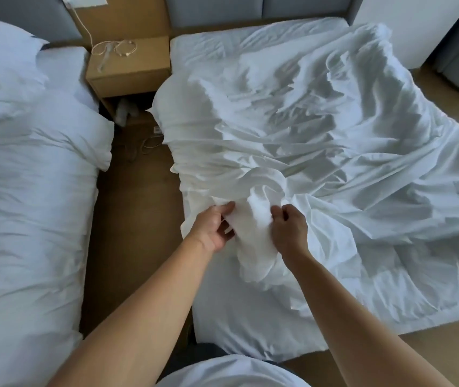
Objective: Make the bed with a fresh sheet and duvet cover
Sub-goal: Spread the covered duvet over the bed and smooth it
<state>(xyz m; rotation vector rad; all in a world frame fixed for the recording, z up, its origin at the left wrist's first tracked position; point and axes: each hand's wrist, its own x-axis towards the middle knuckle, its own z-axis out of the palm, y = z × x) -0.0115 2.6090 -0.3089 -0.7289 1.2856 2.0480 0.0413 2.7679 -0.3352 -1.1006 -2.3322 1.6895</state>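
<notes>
Across the bed (250, 331), sheeted in white: a crumpled duvet cover (348, 141), spread from the headboard end down toward the foot, stretched lengthwise away from the person. To the left, a second bed (27, 205) heaped with white bedding. Between the two, a wooden nightstand (127, 68) carrying coiled cables.

Near the foot, toward the bed's left edge: a bunched fold (256, 216) of the cover, pinched from both sides. Left grip (213, 230) clenched on its left flank, right grip (289, 227) curled into its right flank, both equally near. Bulk of the cover ahead and to the right of both. Probably hunting a corner or the opening; next move likely calls for drawing that fold toward the foot.
</notes>
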